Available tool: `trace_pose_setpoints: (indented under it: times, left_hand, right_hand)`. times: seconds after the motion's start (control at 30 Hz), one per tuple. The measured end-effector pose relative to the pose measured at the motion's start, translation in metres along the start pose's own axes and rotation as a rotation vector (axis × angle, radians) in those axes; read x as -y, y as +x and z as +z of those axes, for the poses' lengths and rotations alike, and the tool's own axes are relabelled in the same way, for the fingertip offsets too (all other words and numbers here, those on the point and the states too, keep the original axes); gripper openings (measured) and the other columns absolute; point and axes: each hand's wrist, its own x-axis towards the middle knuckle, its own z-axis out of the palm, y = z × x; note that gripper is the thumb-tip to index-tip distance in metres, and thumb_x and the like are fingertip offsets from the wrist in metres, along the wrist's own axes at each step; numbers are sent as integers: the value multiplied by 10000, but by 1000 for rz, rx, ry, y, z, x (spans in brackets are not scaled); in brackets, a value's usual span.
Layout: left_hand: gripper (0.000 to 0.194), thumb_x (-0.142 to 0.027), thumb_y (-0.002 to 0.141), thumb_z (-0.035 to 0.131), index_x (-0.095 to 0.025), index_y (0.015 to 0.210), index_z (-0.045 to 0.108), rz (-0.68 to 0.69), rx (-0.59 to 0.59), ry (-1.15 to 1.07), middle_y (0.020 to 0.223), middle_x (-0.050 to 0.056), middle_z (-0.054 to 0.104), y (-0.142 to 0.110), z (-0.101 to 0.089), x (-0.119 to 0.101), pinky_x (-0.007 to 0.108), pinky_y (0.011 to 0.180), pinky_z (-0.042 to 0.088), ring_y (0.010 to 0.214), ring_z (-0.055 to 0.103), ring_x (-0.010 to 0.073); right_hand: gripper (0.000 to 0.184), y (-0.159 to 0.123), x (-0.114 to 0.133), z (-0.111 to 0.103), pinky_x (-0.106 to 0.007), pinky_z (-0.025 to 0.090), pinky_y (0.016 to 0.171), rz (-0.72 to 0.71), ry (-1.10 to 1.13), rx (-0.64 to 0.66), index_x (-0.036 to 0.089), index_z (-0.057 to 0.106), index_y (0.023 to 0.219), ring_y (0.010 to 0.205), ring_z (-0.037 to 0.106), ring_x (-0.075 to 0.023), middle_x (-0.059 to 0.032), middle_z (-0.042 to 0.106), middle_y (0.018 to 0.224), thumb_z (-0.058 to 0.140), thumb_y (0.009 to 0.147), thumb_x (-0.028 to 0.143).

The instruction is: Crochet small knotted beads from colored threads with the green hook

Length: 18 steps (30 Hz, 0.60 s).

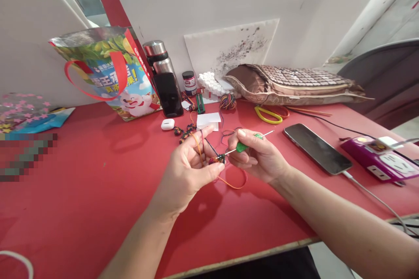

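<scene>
Red surface (98,200), seen from above, w/ a person's two bare hands near the middle. L hand (183,170) has its grip closed on a small dark & multicolored yarn piece (216,161), pinched at thumb & fingertips; strands run up over the raised fingers. R hand (258,150) has its grip closed round the green handle (241,147) of a thin metal hook, its shaft reaching the piece's edge. An orange strand (236,188) loops just below.

Step in hand, by the look of it: hook being worked at the yarn's edge. A next move from this pose would call for a steady L pinch, even strand tension & a small, careful turn of the R wrist, b/c a loop could slip.

Nearby: multicolored yarn ball (228,102) beyond the hands, white paper (208,119) closer in, yellow loop (268,120) beyond the R hand. A phone (314,146) lies to the right, plugged in; a purple power strip (376,163) is beside it.

Hard to make out: hook tip, stitches & exact strand path, all small or partly behind fingers. Power strip is cut off at the R edge, & a pixelated patch (26,157) hides whatever is at far L. Can't tell if the yellow loop is a scissors handle.
</scene>
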Motion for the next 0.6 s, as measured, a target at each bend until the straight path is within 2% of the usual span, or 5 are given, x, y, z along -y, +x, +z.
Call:
trace_pose_setpoints:
  times: [0.2, 0.3, 0.37, 0.47, 0.6]
  left_hand:
    - [839, -80, 626, 967, -181, 1416, 704, -47, 11, -27, 775, -31, 655, 0, -1, 0, 214, 627, 471, 679, 577, 98]
    - [834, -79, 632, 963, -197, 1419, 713, -57, 7, -55, 779, -29, 664, 1, -3, 0, 224, 634, 478, 679, 595, 105]
    - [847, -79, 630, 968, -199, 1427, 707, -65, 1, -73, 828, -12, 697, 1, -3, 0, 229, 657, 496, 708, 628, 115]
    - [928, -79, 612, 987, -204, 1474, 667, -95, 14, -93, 937, 21, 747, 1, -1, 0, 237, 688, 529, 775, 683, 142]
    - [941, -125, 641, 1004, -190, 1503, 633, -107, 17, -97, 947, 23, 751, 0, 1, 0, 237, 746, 565, 854, 710, 159]
  right_hand:
    - [380, 0, 2, 0, -203, 211, 442, -9, -50, -16, 144, 781, 757, 400, 250, -30, 52, 512, 472, 851, 875, 498]
    - [340, -4, -1, 6, -209, 310, 460, -34, -72, -14, 173, 798, 825, 446, 387, -66, 37, 566, 524, 875, 864, 502]
    - [303, -7, -1, 9, -229, 406, 495, -70, -173, -2, 201, 833, 954, 517, 502, -100, 16, 637, 609, 871, 880, 492]
    - [211, -12, 1, 10, -288, 545, 623, -294, -534, 66, 225, 851, 1133, 682, 661, -153, -46, 780, 834, 798, 970, 348]
    - [265, -17, 5, 9, -338, 613, 739, -690, -946, 161, 223, 808, 1251, 810, 733, -195, -81, 826, 960, 684, 1025, 162]
